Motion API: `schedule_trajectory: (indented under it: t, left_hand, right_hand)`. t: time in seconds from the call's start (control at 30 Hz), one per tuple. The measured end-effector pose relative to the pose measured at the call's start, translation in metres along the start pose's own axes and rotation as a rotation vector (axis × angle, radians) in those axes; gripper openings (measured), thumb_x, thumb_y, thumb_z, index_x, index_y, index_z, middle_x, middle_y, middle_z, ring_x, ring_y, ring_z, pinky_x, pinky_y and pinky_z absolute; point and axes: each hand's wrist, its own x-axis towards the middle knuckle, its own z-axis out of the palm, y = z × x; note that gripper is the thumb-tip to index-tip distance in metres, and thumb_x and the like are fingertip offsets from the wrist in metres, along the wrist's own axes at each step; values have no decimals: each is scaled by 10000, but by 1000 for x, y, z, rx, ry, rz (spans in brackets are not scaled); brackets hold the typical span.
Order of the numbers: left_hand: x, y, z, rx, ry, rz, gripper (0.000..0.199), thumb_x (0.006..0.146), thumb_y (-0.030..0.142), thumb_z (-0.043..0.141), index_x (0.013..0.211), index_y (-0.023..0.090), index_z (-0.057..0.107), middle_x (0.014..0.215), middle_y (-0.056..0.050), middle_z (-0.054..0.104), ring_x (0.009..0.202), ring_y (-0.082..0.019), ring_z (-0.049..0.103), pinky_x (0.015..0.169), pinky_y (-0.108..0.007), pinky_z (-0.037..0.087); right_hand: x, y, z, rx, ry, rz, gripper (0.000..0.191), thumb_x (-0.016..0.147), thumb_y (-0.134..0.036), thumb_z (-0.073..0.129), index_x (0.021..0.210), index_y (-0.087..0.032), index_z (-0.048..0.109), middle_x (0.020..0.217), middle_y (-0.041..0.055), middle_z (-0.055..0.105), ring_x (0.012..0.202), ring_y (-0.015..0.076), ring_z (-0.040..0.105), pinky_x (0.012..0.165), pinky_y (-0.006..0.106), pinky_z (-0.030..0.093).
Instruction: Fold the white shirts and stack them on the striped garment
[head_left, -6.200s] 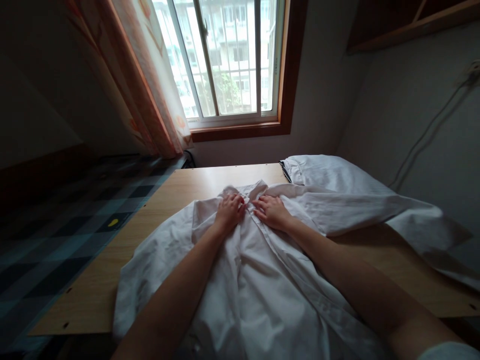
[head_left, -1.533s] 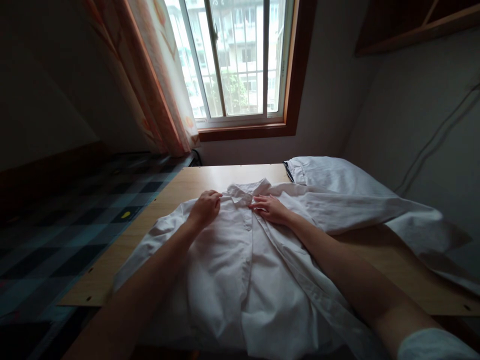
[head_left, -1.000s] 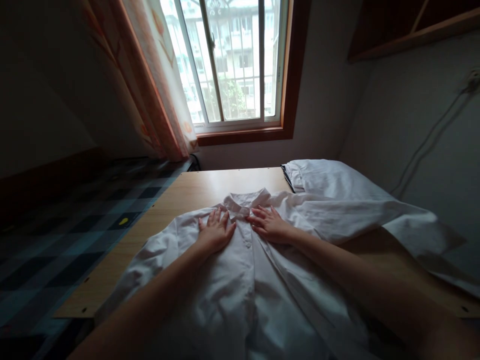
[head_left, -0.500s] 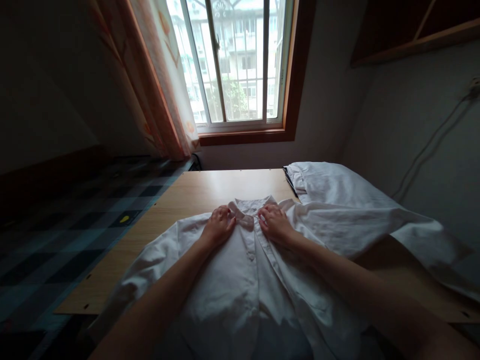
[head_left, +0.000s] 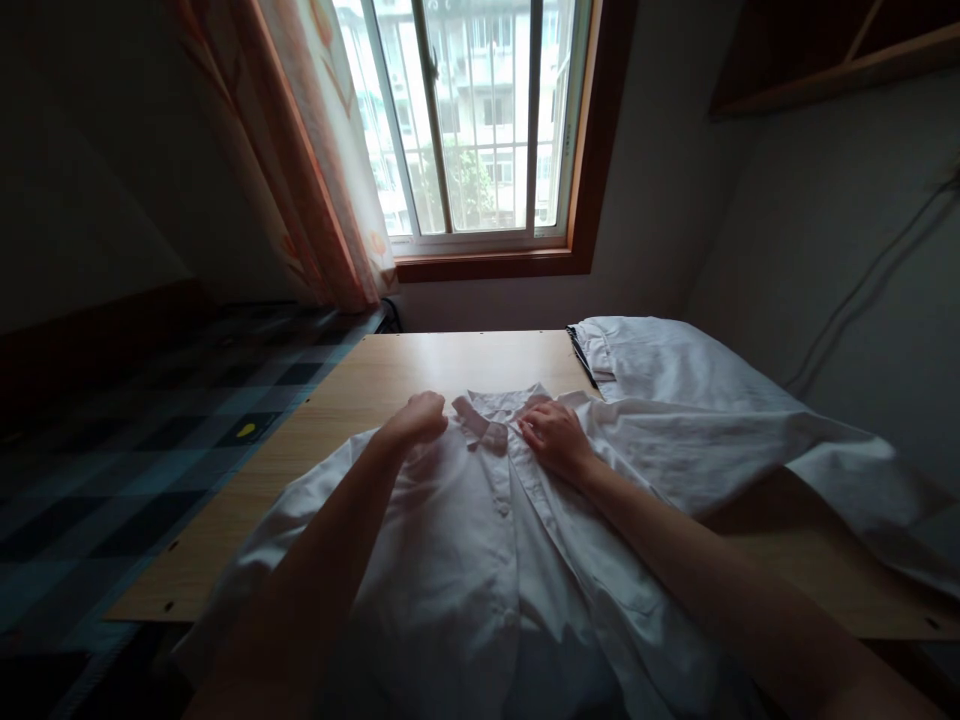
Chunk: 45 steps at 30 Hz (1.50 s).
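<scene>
A white button-front shirt (head_left: 442, 540) lies spread face up, its collar toward the window and its front partly parted. My left hand (head_left: 424, 416) is closed on the cloth at the left shoulder, just beside the collar; its fingertips are mostly hidden. On the other side of the collar, my right hand (head_left: 553, 436) has its fingers curled onto the shirt's front edge. Between the two hands the collar (head_left: 491, 436) stands partly raised, with one flap folded down. The right sleeve stretches out to the right.
Under the shirt is a light wooden board (head_left: 427, 360). Another white garment (head_left: 660, 350) lies at its back right. A checked bedspread (head_left: 165, 480) is on the left. Behind are a curtain (head_left: 315, 170) and a window (head_left: 480, 130); a cable (head_left: 862, 280) hangs on the right wall.
My left hand has shifted left and slightly up, off the collar flap to the shoulder, and closed into a fist. My right hand stays nearly in place. The view has tilted slightly.
</scene>
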Motion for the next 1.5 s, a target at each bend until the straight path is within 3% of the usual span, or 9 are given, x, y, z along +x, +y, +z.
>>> schedule_trajectory:
  t: [0.17,0.3,0.5,0.63,0.87,1.03,1.17,1.3,1.5]
  left_hand:
    - [6,26,2,118,39,-191,422,982,349,388,1065,104,722,1113,-212,721,1054,-305,679,862,-342,492]
    - [5,28,18,50,0,-272,556,994,517,352,1038,102,720,1107,-221,722,1059,-323,676,817,-340,480]
    - [8,20,29,-99,65,-233,436,935,573,499,982,189,700,1026,-99,745,934,-236,680,715,-279,441]
    - [10,26,33,-51,96,-227,400,901,577,563,972,200,676,1039,-98,726,943,-239,659,737,-290,434]
    - [12,29,34,87,168,-93,406,937,564,487,976,199,660,1009,-132,722,1055,-324,623,870,-394,414]
    - [10,22,24,139,185,-89,549,937,644,404,1059,180,670,952,-143,741,966,-324,666,912,-431,396]
    - [9,9,24,45,120,-66,520,935,611,401,881,219,739,922,-107,746,939,-293,659,831,-373,428]
    - [14,1,31,-97,193,-26,393,872,526,527,804,191,722,889,-92,723,889,-241,637,752,-304,438]
    - [23,0,38,-478,270,75,363,911,491,424,796,194,601,723,-12,634,695,-170,579,651,-260,434]
  right_hand:
    - [5,12,6,24,35,-30,235,942,-230,536,771,-185,690,796,54,635,794,186,563,781,301,410]
    - [6,18,8,89,55,-41,206,923,-215,563,756,-187,681,762,33,619,763,174,550,754,290,403]
    - [7,6,3,143,16,-139,170,952,-266,581,912,-181,724,906,60,672,848,179,586,802,300,411]
    - [10,-5,0,114,1,-77,204,934,-385,645,965,-208,742,963,60,693,925,204,598,846,328,392]
    - [11,-10,2,55,-33,40,115,905,-288,661,848,-216,729,974,54,692,952,216,574,846,331,382]
    - [11,-10,5,50,-22,74,108,898,-241,628,830,-204,704,991,66,681,966,216,560,828,322,388]
    - [11,-8,4,65,-29,67,110,892,-240,624,825,-200,702,965,64,680,949,210,567,827,319,390]
    - [11,-7,2,74,-29,45,110,883,-239,627,827,-197,712,967,62,686,937,208,570,825,321,391]
    - [12,-7,1,82,-50,41,101,865,-229,640,810,-203,720,968,57,693,934,207,571,807,313,395]
